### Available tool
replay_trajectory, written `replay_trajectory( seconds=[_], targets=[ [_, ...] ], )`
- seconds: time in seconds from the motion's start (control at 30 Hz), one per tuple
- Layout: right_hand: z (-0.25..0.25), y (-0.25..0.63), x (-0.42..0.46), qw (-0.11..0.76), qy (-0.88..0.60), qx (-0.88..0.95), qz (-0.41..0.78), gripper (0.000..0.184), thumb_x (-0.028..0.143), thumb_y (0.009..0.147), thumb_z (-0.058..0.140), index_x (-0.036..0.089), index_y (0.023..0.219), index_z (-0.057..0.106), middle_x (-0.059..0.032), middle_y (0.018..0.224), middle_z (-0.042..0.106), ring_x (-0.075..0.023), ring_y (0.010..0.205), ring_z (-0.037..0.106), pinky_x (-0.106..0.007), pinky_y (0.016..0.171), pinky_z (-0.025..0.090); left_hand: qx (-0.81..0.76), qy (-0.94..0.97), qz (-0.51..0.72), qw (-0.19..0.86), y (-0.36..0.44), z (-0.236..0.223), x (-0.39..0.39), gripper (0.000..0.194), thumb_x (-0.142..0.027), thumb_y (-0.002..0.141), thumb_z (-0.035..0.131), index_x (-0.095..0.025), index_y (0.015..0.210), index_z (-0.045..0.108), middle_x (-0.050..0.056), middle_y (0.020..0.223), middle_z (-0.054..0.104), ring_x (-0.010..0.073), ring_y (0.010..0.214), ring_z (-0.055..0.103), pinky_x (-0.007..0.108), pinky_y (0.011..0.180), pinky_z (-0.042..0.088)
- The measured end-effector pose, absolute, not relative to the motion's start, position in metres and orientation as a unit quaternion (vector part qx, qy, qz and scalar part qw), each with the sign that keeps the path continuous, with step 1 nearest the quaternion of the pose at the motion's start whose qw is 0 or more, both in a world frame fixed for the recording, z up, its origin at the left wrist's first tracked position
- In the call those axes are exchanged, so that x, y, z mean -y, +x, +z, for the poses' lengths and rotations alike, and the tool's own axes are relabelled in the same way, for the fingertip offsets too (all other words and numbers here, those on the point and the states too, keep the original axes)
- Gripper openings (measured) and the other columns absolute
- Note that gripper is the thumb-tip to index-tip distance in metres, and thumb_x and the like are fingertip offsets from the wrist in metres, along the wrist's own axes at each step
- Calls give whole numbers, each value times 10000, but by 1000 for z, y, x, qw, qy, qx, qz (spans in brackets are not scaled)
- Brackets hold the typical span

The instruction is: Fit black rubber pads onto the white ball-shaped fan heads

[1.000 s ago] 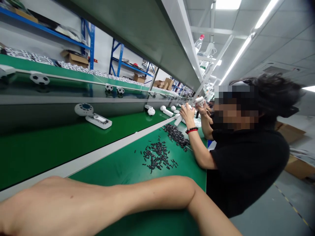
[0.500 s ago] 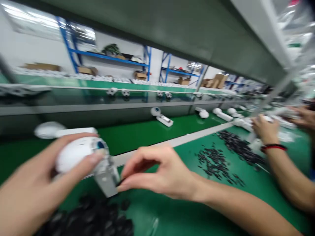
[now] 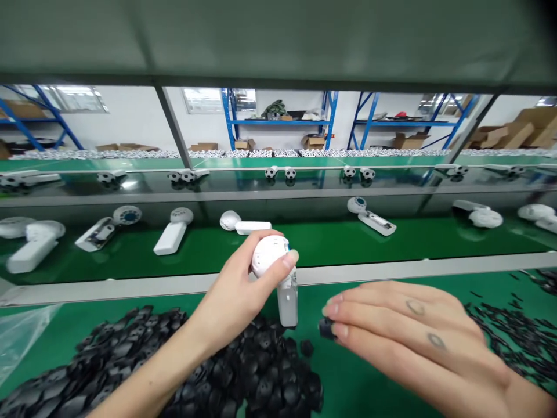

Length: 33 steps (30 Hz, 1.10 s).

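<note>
gripping a white device (image 3: pixel 270 255) above the green table (image 3: pixel 343 377).

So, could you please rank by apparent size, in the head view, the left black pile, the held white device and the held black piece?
1. Black pile
2. White device
3. Black piece, partly covered

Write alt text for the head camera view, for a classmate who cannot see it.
A left hand grips a white round-headed device near a pile of black parts, while the right hand holds a small black piece. Beyond them, similar white devices lie along a green strip, with blue shelving farther back.
</note>
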State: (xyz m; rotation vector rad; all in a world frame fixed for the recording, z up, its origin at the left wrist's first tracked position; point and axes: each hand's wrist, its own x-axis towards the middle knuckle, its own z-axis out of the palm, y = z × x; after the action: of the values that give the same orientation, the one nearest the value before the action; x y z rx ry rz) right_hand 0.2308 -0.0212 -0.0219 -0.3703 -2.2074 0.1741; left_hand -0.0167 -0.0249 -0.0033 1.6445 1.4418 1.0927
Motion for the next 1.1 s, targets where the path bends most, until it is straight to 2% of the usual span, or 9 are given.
replay_trajectory(
  seconds=[0.13, 0.23, 0.33, 0.43, 0.53, 0.67, 0.8, 0.97, 1.1],
  targets=[
    [-23, 222, 16, 457, -138, 878, 32, 119, 155, 1086, 659, 243, 1047, 729, -26, 944, 798, -164, 837, 777, -244, 711, 601, -507, 635, 441, 381, -20, -5, 23, 562, -693, 951, 644, -253, 1299, 618, 91, 1230, 703, 263, 1065, 689, 316, 815, 572],
    [-25, 220, 11, 480, -138, 864, 58, 118, 77, 1043, 697, 194, 1051, 686, -17, 919, 789, -150, 806, 764, -248, 720, 579, -489, 651, 427, 394, -26, -6, 21, 545, -647, 935, 708, -280, 1320, 594, 75, 1174, 708, 252, 1044, 693, 311, 823, 568],
    [-27, 218, 10, 497, -154, 843, 137, 107, 91, 1028, 723, 191, 1031, 685, -10, 911, 774, -147, 779, 743, -249, 703, 568, -482, 674, 404, 387, -29, -8, 20, 522, -581, 881, 806, -299, 1273, 607, 44, 1073, 710, 216, 916, 679, 273, 724, 540],
    [-28, 215, 11, 506, -166, 825, 189, 117, 75, 1017, 720, 187, 999, 691, -10, 898, 755, -138, 750, 713, -245, 677, 543, -476, 674, 434, 361, -24, -11, 21, 464, -550, 868, 831, -287, 1194, 630, 20, 998, 687, 165, 776, 618, 241, 636, 495],
    [-26, 212, 15, 510, -172, 816, 211, 133, 58, 1001, 727, 184, 978, 693, -6, 880, 743, -135, 742, 697, -242, 679, 530, -494, 621, 494, 355, -15, -11, 23, 474, -601, 874, 811, -257, 1149, 634, 21, 999, 671, 149, 763, 601, 242, 664, 501],
    [-20, 211, 21, 514, -185, 804, 235, 160, 43, 988, 732, 198, 969, 700, 13, 884, 751, -132, 767, 702, -228, 712, 530, -489, 508, 508, 494, -3, -4, 30, 548, -682, 847, 806, -235, 1113, 634, 4, 913, 650, 151, 782, 622, 235, 691, 501],
    [-16, 211, 23, 491, -228, 795, 275, 127, 92, 995, 733, 207, 952, 701, 42, 870, 748, -114, 749, 682, -211, 695, 509, -468, 453, 437, 620, 7, -6, 40, 566, -713, 811, 811, -193, 930, 621, -10, 811, 568, 125, 715, 538, 207, 616, 444],
    [-22, 206, 24, 454, -249, 787, 336, 132, 108, 977, 744, 203, 897, 700, 63, 842, 739, -94, 739, 654, -192, 689, 485, -502, 398, 433, 634, 18, -16, 46, 591, -719, 763, 822, -181, 866, 600, -4, 834, 540, 123, 730, 482, 193, 599, 420],
    [-29, 201, 27, 447, -265, 758, 394, 161, 123, 955, 761, 201, 841, 677, 76, 807, 726, -80, 719, 638, -168, 676, 479, -492, 405, 456, 621, 22, -18, 48, 565, -686, 778, 821, -180, 779, 569, -22, 755, 486, 108, 665, 440, 182, 557, 391]
  ],
)
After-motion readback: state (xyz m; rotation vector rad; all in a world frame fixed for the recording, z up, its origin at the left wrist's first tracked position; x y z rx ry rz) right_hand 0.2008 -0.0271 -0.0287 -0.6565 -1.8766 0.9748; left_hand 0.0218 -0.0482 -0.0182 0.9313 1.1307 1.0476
